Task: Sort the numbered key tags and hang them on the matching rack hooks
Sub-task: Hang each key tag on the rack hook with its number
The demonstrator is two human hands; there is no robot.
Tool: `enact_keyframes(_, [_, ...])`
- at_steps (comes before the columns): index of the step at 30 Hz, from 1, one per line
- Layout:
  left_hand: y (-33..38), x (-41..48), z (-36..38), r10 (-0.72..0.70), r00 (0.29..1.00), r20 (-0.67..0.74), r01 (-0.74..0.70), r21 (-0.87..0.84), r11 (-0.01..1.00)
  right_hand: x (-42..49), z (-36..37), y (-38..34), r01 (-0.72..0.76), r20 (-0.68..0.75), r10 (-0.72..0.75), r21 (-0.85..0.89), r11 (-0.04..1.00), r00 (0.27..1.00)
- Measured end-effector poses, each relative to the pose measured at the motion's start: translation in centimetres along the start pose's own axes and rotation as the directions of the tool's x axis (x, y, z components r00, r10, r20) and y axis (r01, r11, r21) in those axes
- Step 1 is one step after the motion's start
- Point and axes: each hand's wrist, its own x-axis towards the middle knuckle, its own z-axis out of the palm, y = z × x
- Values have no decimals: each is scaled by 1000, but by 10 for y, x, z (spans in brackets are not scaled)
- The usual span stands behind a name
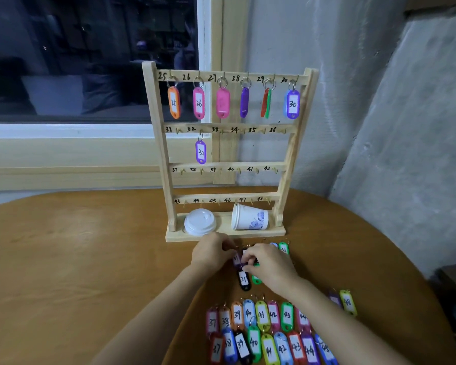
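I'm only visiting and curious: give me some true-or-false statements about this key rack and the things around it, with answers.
1. A purple tag marked 32 hangs in the second row of the rack. True.
2. The paper cup stands upright on the rack's base. False: it lies on its side.
3. The bottom row, 43 to 48, is full of tags. False: its hooks are bare.
4. The left hand and right hand both pinch at loose tags on the table. True.
5. The white lid sits on the cup. False: it lies on the base beside it, apart.
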Motion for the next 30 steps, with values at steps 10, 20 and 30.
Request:
enact_keyframes(10, [-4, 0, -4, -29, 1000, 6, 29, -46, 999, -3, -10, 0, -33, -71, 35, 27, 999, 997])
enact_keyframes(20, [3, -15, -44, -29, 998, -49, 22, -135, 991, 2, -37, -14, -44, -88, 63, 209, 977, 994])
enact_keyframes(30, [27, -24, -144, -32, 968, -250, -74, -402, 913, 35, -87, -67, 132, -214, -62, 330, 935, 975])
